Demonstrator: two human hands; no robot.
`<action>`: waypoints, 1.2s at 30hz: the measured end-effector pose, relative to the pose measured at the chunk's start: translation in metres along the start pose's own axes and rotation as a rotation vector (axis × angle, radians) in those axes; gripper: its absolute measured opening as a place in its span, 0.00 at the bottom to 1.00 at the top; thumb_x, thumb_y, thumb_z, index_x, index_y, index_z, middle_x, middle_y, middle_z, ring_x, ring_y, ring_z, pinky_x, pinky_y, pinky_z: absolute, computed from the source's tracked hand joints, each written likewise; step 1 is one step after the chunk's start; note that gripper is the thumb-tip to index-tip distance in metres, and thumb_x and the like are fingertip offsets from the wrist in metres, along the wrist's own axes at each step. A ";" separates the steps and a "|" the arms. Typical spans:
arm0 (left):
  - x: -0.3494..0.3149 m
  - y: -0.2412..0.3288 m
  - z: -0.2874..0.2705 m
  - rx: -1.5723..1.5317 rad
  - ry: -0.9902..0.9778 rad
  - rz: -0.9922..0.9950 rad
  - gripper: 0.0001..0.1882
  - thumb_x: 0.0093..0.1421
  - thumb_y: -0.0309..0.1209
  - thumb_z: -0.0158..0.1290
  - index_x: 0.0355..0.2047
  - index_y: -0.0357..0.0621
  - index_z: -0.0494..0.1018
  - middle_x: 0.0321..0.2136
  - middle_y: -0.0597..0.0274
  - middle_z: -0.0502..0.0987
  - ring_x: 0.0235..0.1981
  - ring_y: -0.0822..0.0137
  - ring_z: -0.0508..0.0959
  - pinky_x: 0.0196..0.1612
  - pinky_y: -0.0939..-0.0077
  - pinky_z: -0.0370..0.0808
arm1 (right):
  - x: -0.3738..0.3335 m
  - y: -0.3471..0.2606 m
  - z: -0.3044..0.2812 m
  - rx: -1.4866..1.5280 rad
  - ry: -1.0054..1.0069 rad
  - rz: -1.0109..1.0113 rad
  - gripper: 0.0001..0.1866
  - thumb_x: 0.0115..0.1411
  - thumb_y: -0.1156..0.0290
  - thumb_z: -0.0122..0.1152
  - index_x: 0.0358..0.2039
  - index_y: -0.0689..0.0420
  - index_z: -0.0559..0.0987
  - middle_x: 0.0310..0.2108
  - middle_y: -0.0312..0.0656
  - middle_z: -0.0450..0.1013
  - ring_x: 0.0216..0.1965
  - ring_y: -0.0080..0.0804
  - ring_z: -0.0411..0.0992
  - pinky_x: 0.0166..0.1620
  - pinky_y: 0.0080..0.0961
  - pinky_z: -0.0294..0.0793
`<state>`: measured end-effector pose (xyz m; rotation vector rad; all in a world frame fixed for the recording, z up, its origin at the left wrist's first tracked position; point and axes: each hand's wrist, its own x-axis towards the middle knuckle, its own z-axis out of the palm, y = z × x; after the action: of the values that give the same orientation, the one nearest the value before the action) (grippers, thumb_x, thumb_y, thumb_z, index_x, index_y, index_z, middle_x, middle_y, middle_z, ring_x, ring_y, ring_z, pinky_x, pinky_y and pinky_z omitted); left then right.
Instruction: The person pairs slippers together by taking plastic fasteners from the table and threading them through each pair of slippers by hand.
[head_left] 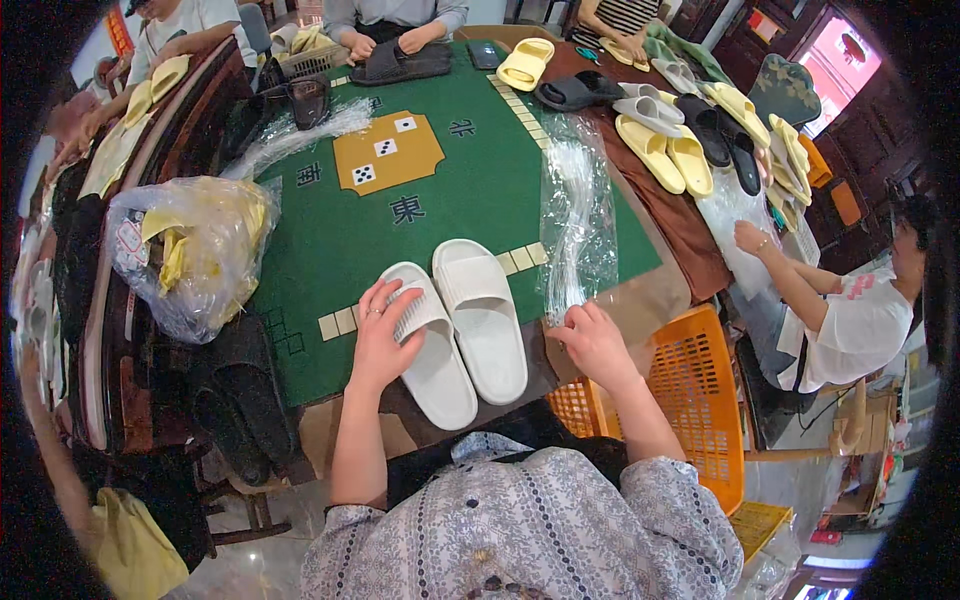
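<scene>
A pair of white slide slippers lies side by side at the table's near edge, toes pointing away: the left slipper (440,375) and the right slipper (490,340). My left hand (383,335) is closed over the ribbed strap of the left slipper, fingers on top and thumb toward its inner side. To the right, a bundle of thin clear plastic strands (570,215) rests on a clear plastic bag (605,240). My right hand (597,345) is pinched at the bundle's near end. Whatever its fingertips hold is too small to make out.
A clear bag with yellow pieces (190,255) stands at the left, above dark slippers (240,410). An orange basket (700,400) is by my right forearm. Yellow slippers (665,155) and others crowd the right side. Co-workers sit around the green-topped table (330,260).
</scene>
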<state>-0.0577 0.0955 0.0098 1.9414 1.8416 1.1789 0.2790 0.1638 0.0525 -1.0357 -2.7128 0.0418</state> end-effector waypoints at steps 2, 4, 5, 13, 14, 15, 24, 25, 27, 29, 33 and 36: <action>0.000 0.001 -0.001 0.007 -0.005 -0.005 0.28 0.45 0.29 0.61 0.50 0.52 0.75 0.56 0.52 0.69 0.61 0.43 0.61 0.63 0.51 0.62 | 0.000 0.002 0.002 -0.010 0.003 -0.021 0.08 0.50 0.74 0.58 0.30 0.49 0.81 0.32 0.36 0.67 0.40 0.37 0.68 0.43 0.34 0.71; -0.001 0.001 -0.001 -0.007 -0.001 -0.002 0.27 0.45 0.28 0.62 0.50 0.52 0.75 0.56 0.52 0.69 0.61 0.43 0.61 0.63 0.51 0.61 | 0.001 0.002 0.001 -0.020 0.006 -0.041 0.06 0.50 0.72 0.57 0.29 0.49 0.81 0.32 0.36 0.67 0.40 0.36 0.68 0.43 0.34 0.71; -0.001 0.001 -0.001 -0.007 0.000 -0.003 0.27 0.45 0.28 0.62 0.50 0.52 0.75 0.56 0.52 0.69 0.61 0.43 0.61 0.63 0.51 0.61 | 0.003 0.001 0.000 -0.046 -0.010 -0.056 0.06 0.51 0.72 0.57 0.29 0.49 0.80 0.32 0.37 0.67 0.40 0.36 0.68 0.43 0.33 0.71; -0.002 0.001 0.000 -0.001 -0.008 -0.014 0.28 0.46 0.30 0.62 0.51 0.53 0.74 0.56 0.51 0.68 0.61 0.43 0.61 0.63 0.51 0.62 | 0.003 0.003 0.010 -0.110 -0.013 -0.073 0.07 0.53 0.69 0.55 0.32 0.49 0.79 0.32 0.36 0.68 0.40 0.35 0.68 0.44 0.32 0.69; -0.002 0.001 -0.001 0.001 0.002 0.000 0.28 0.46 0.30 0.62 0.51 0.53 0.74 0.56 0.51 0.68 0.61 0.43 0.61 0.63 0.51 0.62 | 0.005 0.003 0.006 -0.121 -0.032 -0.091 0.07 0.53 0.69 0.55 0.33 0.49 0.79 0.32 0.36 0.68 0.41 0.35 0.68 0.44 0.32 0.69; -0.002 0.002 -0.002 0.003 0.007 0.003 0.28 0.46 0.30 0.62 0.51 0.53 0.74 0.56 0.51 0.68 0.61 0.43 0.61 0.63 0.51 0.62 | 0.006 0.003 0.003 -0.132 -0.050 -0.109 0.07 0.53 0.68 0.55 0.33 0.49 0.79 0.33 0.36 0.68 0.41 0.35 0.68 0.44 0.32 0.69; -0.001 0.003 -0.002 0.020 0.051 0.017 0.29 0.44 0.34 0.64 0.50 0.51 0.74 0.56 0.53 0.68 0.61 0.45 0.62 0.63 0.50 0.61 | 0.027 -0.027 0.003 0.268 0.234 -0.156 0.10 0.48 0.71 0.67 0.31 0.49 0.76 0.39 0.34 0.72 0.41 0.37 0.70 0.43 0.34 0.69; 0.000 0.008 -0.006 0.020 0.050 0.021 0.29 0.44 0.34 0.64 0.50 0.51 0.74 0.56 0.53 0.68 0.61 0.45 0.62 0.63 0.50 0.61 | 0.031 -0.034 0.001 0.336 0.268 -0.149 0.09 0.48 0.73 0.68 0.31 0.50 0.78 0.37 0.35 0.74 0.40 0.37 0.71 0.42 0.34 0.69; 0.004 0.018 -0.014 0.109 0.153 0.206 0.29 0.43 0.37 0.65 0.49 0.51 0.75 0.54 0.54 0.70 0.60 0.46 0.62 0.62 0.49 0.61 | 0.040 -0.052 0.006 0.459 0.375 -0.088 0.08 0.48 0.73 0.68 0.30 0.51 0.79 0.33 0.36 0.75 0.38 0.37 0.72 0.42 0.33 0.70; -0.001 0.018 -0.017 -0.007 0.232 0.296 0.25 0.42 0.40 0.66 0.42 0.47 0.79 0.46 0.58 0.75 0.52 0.51 0.69 0.55 0.54 0.67 | 0.055 -0.076 0.009 0.528 0.456 -0.052 0.07 0.49 0.73 0.68 0.31 0.52 0.80 0.31 0.36 0.76 0.36 0.37 0.73 0.41 0.33 0.70; -0.007 0.022 -0.008 -0.273 0.168 0.335 0.23 0.41 0.38 0.68 0.38 0.42 0.80 0.33 0.63 0.79 0.39 0.57 0.73 0.46 0.63 0.70 | 0.082 -0.115 0.020 0.607 0.478 -0.073 0.08 0.51 0.70 0.69 0.31 0.53 0.79 0.29 0.35 0.76 0.34 0.37 0.73 0.39 0.34 0.69; -0.008 0.018 0.003 -0.500 0.216 0.184 0.12 0.47 0.25 0.66 0.33 0.40 0.80 0.29 0.62 0.80 0.36 0.61 0.74 0.41 0.68 0.72 | 0.088 -0.125 0.022 0.645 0.473 -0.025 0.09 0.50 0.72 0.70 0.31 0.54 0.78 0.28 0.36 0.76 0.32 0.35 0.73 0.38 0.31 0.70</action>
<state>-0.0418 0.0853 0.0163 1.7690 1.2917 1.7644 0.1288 0.1291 0.0629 -0.7001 -2.0590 0.5507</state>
